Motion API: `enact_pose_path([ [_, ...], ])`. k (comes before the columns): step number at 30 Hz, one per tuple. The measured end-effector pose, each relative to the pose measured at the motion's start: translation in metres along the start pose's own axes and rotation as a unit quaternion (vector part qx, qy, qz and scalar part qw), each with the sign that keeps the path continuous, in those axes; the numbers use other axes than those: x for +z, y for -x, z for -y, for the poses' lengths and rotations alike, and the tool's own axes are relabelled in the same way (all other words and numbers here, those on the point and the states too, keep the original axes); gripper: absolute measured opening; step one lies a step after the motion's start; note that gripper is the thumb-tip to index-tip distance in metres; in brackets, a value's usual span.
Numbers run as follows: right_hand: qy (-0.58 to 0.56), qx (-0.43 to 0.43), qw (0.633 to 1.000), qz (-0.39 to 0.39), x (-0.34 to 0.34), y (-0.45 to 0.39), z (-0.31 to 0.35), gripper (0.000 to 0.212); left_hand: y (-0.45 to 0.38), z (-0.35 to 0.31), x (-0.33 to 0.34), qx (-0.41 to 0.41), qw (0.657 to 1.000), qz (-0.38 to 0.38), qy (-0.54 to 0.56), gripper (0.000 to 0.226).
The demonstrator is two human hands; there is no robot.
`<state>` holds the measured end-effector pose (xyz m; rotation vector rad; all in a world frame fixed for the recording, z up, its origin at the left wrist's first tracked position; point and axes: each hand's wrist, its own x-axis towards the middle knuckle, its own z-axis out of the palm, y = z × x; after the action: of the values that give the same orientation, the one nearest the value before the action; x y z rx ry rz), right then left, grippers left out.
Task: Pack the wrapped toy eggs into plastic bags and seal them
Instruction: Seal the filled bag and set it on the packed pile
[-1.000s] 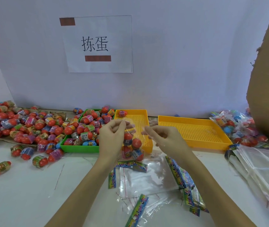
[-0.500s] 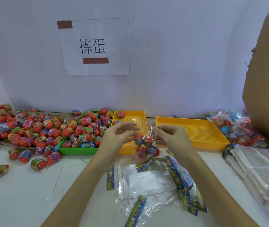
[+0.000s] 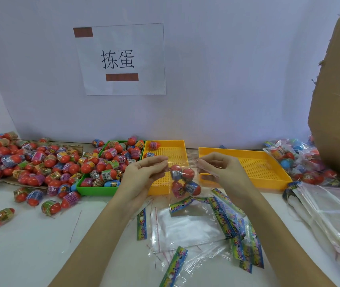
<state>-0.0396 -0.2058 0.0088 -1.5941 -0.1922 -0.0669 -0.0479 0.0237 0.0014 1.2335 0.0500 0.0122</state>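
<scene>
A clear plastic bag [image 3: 183,181] with several wrapped red toy eggs inside hangs in the air in front of the small yellow tray [image 3: 177,150]. My left hand [image 3: 144,172] pinches the bag's top edge at its left end. My right hand [image 3: 220,170] pinches the same edge at its right end. The top strip is stretched taut between the two hands. A green tray [image 3: 94,190] full of wrapped eggs sits to the left, and a big heap of loose eggs [image 3: 20,162] lies beyond it.
Empty clear bags with colourful header strips [image 3: 187,226] lie on the white table below my hands. A larger yellow tray [image 3: 268,162] stands at the right. Filled bags [image 3: 295,160] pile behind it, a stack of bags [image 3: 326,206] lies at right, beside a cardboard box [image 3: 338,100].
The bag of eggs has moved right, from beside the green tray to the middle of the small yellow tray. My hands have drawn apart along its top edge.
</scene>
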Motion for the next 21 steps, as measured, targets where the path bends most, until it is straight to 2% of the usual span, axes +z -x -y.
enact_pose_path([
  [3, -0.009, -0.022, 0.999, 0.037, -0.003, 0.001, 0.003, 0.016, -0.003, -0.003, -0.004, -0.021, 0.999, 0.022, 0.014, 0.019],
  [8, -0.018, -0.049, 0.995, 0.080, -0.010, 0.000, 0.003, 0.017, -0.004, -0.006, -0.010, 0.016, 0.999, 0.047, -0.002, 0.027],
  [14, 0.001, -0.047, 0.996, 0.072, -0.014, -0.001, 0.003, 0.020, -0.002, -0.005, -0.008, 0.062, 0.994, 0.052, -0.068, 0.024],
  [19, -0.034, -0.046, 0.995, 0.081, -0.013, -0.001, 0.003, 0.017, -0.001, -0.007, -0.009, 0.075, 0.993, 0.070, -0.066, 0.017],
  [21, -0.034, -0.052, 0.995, 0.079, -0.012, 0.000, 0.004, 0.014, -0.001, -0.008, -0.011, 0.082, 0.991, 0.069, -0.084, 0.025],
])
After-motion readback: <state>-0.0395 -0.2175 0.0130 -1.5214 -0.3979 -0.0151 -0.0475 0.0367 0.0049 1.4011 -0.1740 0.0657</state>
